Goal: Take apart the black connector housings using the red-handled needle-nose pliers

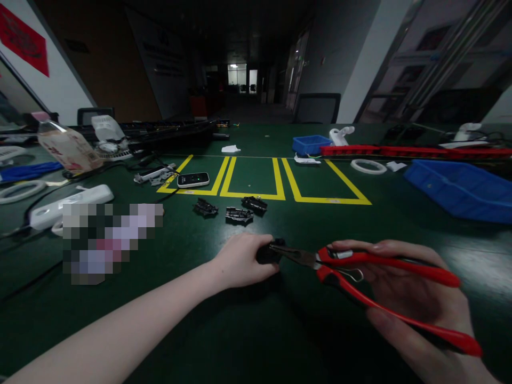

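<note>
Near the table's middle, my left hand is closed around a small black plastic part, which is mostly hidden by the fingers. My right hand grips red-handled long-nose pliers, the handles spread apart. The dark tips of the pliers reach the black part at its right end; whether the jaws pinch it I cannot tell. Beyond my left hand lie three similar black parts: one on the left, one in the middle and one on the right.
Yellow tape outlines mark the green table. Blue bins stand at the far right and back. On the left are a white power strip, a bottle, cables and a small black-screened device.
</note>
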Demonstrator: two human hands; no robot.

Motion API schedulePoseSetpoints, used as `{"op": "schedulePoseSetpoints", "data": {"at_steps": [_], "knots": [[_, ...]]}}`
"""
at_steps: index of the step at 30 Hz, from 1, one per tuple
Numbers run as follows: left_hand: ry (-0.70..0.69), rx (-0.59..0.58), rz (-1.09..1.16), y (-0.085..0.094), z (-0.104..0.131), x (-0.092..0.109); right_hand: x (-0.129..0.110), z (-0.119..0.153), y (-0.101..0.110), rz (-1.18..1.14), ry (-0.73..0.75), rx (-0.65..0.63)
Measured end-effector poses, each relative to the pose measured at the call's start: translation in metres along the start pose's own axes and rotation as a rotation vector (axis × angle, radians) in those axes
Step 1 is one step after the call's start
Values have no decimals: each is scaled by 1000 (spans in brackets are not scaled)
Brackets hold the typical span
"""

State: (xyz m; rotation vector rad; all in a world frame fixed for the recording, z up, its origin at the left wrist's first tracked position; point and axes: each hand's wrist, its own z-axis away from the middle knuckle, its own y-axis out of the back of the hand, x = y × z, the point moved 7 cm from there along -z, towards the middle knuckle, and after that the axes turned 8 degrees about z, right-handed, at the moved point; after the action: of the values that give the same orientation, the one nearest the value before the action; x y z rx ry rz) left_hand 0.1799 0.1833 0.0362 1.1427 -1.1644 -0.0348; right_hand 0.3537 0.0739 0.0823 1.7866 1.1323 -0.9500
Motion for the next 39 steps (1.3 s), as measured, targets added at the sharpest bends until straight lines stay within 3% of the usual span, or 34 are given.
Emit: {"op": "schedulePoseSetpoints", "data": {"at_steps": [7, 10, 14, 22, 30, 39], "knots": [[-26, 32, -158, 0, 3, 3, 42, -6, 14, -191, -372, 162], [-46, 31, -195, 0, 3, 3, 55, -6, 13, -295, -527, 154], [-69, 25, -196, -1, 3, 4, 67, -8, 8, -445, -622, 120], [-131, -22, -139, -3, 5, 12, 78, -11, 10, -511, -604, 48], [-167, -24, -181, -3, 5, 11, 78, -5, 7, -488, -712, 116], [-161, -29, -206, -4, 4, 12, 79, -3, 8, -480, -686, 95]]}}
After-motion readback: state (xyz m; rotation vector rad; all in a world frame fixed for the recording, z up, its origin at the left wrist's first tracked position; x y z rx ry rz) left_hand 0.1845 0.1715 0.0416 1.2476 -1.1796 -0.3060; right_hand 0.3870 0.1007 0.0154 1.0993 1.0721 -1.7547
